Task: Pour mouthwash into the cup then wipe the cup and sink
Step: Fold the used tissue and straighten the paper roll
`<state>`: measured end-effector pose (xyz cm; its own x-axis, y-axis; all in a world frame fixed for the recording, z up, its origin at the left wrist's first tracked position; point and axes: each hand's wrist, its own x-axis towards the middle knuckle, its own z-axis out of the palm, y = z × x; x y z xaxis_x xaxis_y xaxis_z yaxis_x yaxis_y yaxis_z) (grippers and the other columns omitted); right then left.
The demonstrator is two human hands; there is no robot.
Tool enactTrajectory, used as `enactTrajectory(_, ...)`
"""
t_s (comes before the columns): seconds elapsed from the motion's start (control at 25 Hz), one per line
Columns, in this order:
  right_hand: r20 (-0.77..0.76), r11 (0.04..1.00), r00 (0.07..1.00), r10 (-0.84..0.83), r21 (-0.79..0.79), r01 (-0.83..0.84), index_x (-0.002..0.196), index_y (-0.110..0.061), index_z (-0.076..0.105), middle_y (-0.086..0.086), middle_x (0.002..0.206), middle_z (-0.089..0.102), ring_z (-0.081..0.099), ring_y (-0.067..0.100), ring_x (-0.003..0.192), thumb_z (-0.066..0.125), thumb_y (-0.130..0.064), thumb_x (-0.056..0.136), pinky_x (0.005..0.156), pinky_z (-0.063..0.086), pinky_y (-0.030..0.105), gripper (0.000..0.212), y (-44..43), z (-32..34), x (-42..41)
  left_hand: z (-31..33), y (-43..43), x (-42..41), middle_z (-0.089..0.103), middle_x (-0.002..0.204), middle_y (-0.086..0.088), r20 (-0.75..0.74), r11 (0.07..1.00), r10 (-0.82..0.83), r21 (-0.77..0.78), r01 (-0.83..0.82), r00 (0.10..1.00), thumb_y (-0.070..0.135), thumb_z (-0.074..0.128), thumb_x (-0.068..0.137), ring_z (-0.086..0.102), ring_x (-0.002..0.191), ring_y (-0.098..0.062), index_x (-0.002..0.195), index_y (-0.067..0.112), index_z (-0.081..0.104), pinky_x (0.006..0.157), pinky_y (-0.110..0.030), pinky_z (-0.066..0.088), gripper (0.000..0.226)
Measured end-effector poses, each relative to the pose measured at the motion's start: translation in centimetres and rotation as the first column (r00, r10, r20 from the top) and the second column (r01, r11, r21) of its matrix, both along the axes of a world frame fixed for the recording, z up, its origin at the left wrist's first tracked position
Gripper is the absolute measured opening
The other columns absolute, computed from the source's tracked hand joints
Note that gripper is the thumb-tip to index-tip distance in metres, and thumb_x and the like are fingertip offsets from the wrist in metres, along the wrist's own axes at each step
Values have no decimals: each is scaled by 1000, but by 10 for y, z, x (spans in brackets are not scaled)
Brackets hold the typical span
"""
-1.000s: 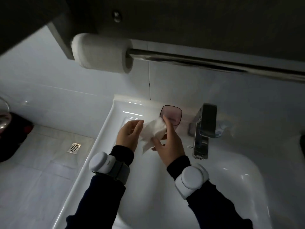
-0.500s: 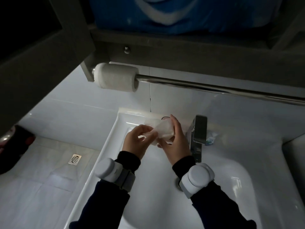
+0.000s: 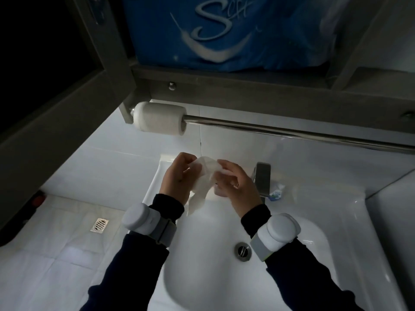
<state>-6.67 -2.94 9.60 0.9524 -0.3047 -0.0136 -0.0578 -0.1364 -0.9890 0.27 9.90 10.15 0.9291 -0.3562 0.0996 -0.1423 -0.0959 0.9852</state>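
Both hands hold a white tissue (image 3: pixel 203 180) above the back left of the white sink (image 3: pixel 350 254). My left hand (image 3: pixel 177 178) pinches its upper left edge. My right hand (image 3: pixel 235 185) grips its right side, and a loose end hangs down between the hands. The cup is hidden behind the hands and tissue. The mouthwash bottle is out of view.
A chrome tap (image 3: pixel 261 179) stands just right of my right hand, with a small tube (image 3: pixel 277 194) beside it. The drain (image 3: pixel 242 251) lies in the basin. A toilet roll (image 3: pixel 160 121) hangs on a steel rail (image 3: pixel 292 133) under a shelf holding a blue pack (image 3: pixel 224 32). A floor drain (image 3: pixel 99 224) is at left.
The view has tilted upward, bringing the shelf and blue pack into sight. The hands have spread the tissue between them, and the cup seen a second ago is now covered.
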Motion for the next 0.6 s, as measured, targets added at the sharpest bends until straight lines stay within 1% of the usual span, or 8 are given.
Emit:
enactTrajectory(0.04,-13,1000,1000,-18,16,18,121,-26,46,4,122,56,60,14,103,51,-62,76,94,49,34,58,-2,2,0,4,1,0,51,65,-2,12,1000,-27,-9,27,1000,5,50,87,46,46,-1,78,18,48,44,-14,38,17)
enactTrajectory(0.12,-55,1000,998,-13,5,14,127,-22,41,2,116,57,60,20,102,39,-58,80,93,49,34,59,-6,5,3,11,3,0,50,60,-3,12,997,-72,-32,72,997,4,50,88,46,44,-4,78,16,48,43,-16,39,15)
enactTrajectory(0.2,-76,1000,997,-4,1,4,122,-22,47,3,104,60,59,18,91,46,-45,85,87,48,31,43,-7,10,2,16,2,0,53,54,5,15,996,-89,-30,90,996,2,49,89,46,43,-4,79,15,48,43,-16,40,17)
enactTrajectory(0.28,-66,999,998,23,42,-20,103,-24,58,4,96,64,58,17,86,56,-30,86,80,46,30,18,-7,14,0,19,1,1,56,48,10,5,995,-90,-39,90,996,1,47,90,43,44,-2,79,17,48,45,-13,37,19)
enactTrajectory(0.32,-69,998,997,47,48,-44,94,-25,60,4,95,64,59,19,88,58,-26,85,81,47,32,9,-6,15,0,19,1,2,56,48,11,-16,994,-99,-51,98,995,5,48,90,43,45,-3,80,18,49,46,-14,36,17)
enactTrajectory(0.44,-74,989,988,136,60,-132,84,-25,61,1,90,64,59,18,89,63,-19,83,88,46,37,6,-5,15,0,24,1,8,56,49,7,-80,995,-97,-6,97,992,23,56,82,45,50,-12,80,26,55,47,-19,38,4)
enactTrajectory(0.52,-50,975,975,215,71,-211,85,-23,59,-6,85,62,57,9,80,64,-14,81,80,47,26,12,-5,17,-1,29,-2,9,58,48,6,-127,993,-122,-11,121,984,19,58,85,48,49,-12,81,21,58,47,-18,41,4)
enactTrajectory(0.6,-44,967,967,252,34,-251,87,-20,57,-13,75,61,53,-1,61,64,-11,81,61,43,12,12,-7,19,-2,34,-5,9,62,50,5,-159,986,-163,-14,163,974,14,56,86,51,49,-11,85,15,59,48,-17,43,3)
